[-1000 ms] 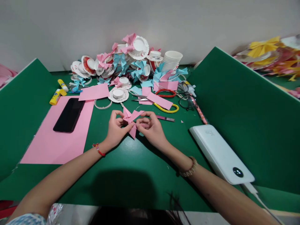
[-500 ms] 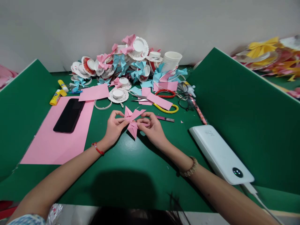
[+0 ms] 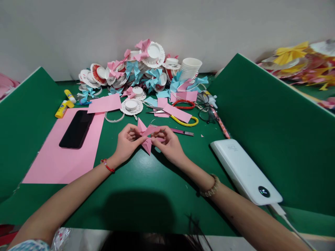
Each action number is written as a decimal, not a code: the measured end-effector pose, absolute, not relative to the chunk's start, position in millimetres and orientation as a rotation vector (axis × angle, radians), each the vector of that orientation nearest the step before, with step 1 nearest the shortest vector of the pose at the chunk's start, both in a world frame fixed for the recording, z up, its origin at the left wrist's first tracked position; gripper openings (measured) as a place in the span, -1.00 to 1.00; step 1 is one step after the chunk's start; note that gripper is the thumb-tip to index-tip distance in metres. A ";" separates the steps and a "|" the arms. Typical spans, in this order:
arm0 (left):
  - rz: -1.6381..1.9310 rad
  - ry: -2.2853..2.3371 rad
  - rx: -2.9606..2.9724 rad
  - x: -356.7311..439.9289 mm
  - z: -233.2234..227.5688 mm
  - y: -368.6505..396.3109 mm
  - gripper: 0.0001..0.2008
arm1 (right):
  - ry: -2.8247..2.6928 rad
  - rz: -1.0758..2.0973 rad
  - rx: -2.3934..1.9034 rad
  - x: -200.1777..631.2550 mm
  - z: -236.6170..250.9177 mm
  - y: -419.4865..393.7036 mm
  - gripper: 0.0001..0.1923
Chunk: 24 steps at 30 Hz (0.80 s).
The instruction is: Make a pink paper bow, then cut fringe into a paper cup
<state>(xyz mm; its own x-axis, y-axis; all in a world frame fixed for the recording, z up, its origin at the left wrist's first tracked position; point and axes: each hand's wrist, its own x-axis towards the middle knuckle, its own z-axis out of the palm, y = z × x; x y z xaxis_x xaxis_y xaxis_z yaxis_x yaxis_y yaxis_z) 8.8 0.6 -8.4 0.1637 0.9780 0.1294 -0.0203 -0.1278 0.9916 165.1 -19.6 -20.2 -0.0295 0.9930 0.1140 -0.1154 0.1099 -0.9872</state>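
Between both hands, just above the green table, is a folded pink paper bow (image 3: 147,146) with pointed ends. My left hand (image 3: 128,140) pinches its left side, thumb near the centre. On the other side, my right hand (image 3: 167,142) grips the right part between thumb and fingers. Some of the folds are hidden behind the fingers. Behind my right hand lies a slim pink cutter (image 3: 183,132). Scissors with red and yellow handles (image 3: 192,121) rest just beyond, partly under a pink paper strip (image 3: 178,113).
A black phone (image 3: 76,129) lies on a pink sheet (image 3: 60,164) at left, near yellow glue sticks (image 3: 61,109). White paper hats with bows (image 3: 154,55) and stacked paper cups (image 3: 190,69) stand at the back. A white power bank (image 3: 243,170) and green dividers (image 3: 274,129) are at right.
My fingers have shifted on the bow; the right fingers now cover its upper right tip. The left thumb sits closer to the centre.
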 end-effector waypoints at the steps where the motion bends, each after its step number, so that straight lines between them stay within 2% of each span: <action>1: 1.178 1.009 1.353 8.8 -8.6 1.0 -0.68 | -1.200 1.199 -1.024 165.3 -20.2 -19.7 -0.75; 11: 1.215 1.039 1.381 8.4 -9.1 -1.4 -0.62 | -1.239 1.176 -1.061 165.3 -18.0 -20.8 -0.79; 17: 1.285 1.061 1.433 11.0 -5.7 -1.1 -0.67 | -1.360 1.012 -1.103 165.7 -15.8 -24.2 -0.93; 24: 1.285 1.053 1.438 11.3 -8.0 -1.5 -0.79 | -1.376 0.839 -1.156 168.6 -13.1 -27.6 -0.96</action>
<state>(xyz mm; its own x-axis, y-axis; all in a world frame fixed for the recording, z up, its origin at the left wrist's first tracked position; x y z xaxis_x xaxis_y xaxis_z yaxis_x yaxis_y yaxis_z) 11.3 -1.5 -8.0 0.0933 0.9713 0.2188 0.0241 -0.2219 0.9748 168.6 -27.6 -13.1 0.0747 0.9541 0.2900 0.1790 0.2733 -0.9451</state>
